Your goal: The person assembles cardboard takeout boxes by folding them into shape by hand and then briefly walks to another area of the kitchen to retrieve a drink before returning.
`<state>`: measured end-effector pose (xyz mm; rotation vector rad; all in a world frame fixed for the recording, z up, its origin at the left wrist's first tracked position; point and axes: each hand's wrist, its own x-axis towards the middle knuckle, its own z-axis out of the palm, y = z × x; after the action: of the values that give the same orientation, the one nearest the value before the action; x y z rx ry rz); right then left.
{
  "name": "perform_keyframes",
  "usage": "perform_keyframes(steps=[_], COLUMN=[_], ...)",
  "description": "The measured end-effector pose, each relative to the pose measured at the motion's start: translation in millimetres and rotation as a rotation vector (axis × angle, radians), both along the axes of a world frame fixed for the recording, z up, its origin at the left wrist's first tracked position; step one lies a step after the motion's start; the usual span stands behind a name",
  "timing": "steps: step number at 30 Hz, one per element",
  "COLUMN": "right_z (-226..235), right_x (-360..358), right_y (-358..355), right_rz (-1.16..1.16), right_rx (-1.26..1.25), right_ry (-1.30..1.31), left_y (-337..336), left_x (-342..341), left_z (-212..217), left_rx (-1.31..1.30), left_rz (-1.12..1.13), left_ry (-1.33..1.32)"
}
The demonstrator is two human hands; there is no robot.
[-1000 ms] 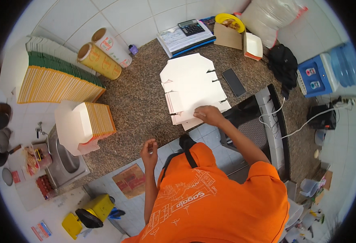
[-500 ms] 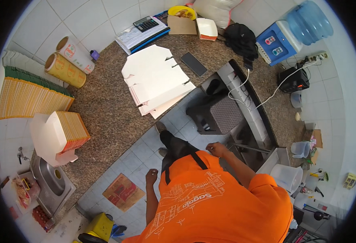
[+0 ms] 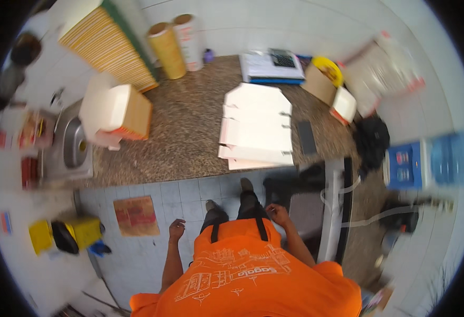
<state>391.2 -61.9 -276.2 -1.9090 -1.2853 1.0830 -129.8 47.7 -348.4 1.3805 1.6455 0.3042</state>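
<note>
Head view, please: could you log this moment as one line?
left hand: empty, open | right hand: empty, open | flat white cartons: stacked on granite counter, untouched

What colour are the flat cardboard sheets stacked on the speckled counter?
White, seen in the head view: flat cardboard sheets.

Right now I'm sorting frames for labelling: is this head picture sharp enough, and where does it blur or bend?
Head view: motion blur smears the rim, worst on the blue water dispenser and yellow box; the flat white cardboard blanks on the speckled granite counter read fairly clear; both empty hands, left hand and right hand, are slightly soft; fisheye bends the floor tiles.
</note>
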Motion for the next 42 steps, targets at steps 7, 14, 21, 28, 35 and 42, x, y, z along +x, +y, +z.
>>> perform_keyframes(steps=[7,14,21,28,35,42], right_z=[1,-37,-97,-4,-70,-123], right_x=[71,44,-160,-473,-658,-929], right_y=[84,93,140,174,234,251], right_rz=[0.161,0.503,0.756,1.333,1.677,1.659], right_rx=[0.002,-0.165,-0.542,-0.173,-0.049,-0.136], right_ry=[-0.227,-0.721,-0.234,-0.188,-0.39,-0.494], left_y=[-58,-193,-270,-310,-348,-462], left_x=[89,46,-66,-223,-407,-386], left_z=[100,93,125,147,147,-5], left_rx=[0.24,0.105,0.141,0.271,0.485,-0.055], left_rz=[0.287,0.865,1.238,1.622,1.803,1.732], left_ry=[-0.029,-0.08,0.158,0.14,0.263,0.397])
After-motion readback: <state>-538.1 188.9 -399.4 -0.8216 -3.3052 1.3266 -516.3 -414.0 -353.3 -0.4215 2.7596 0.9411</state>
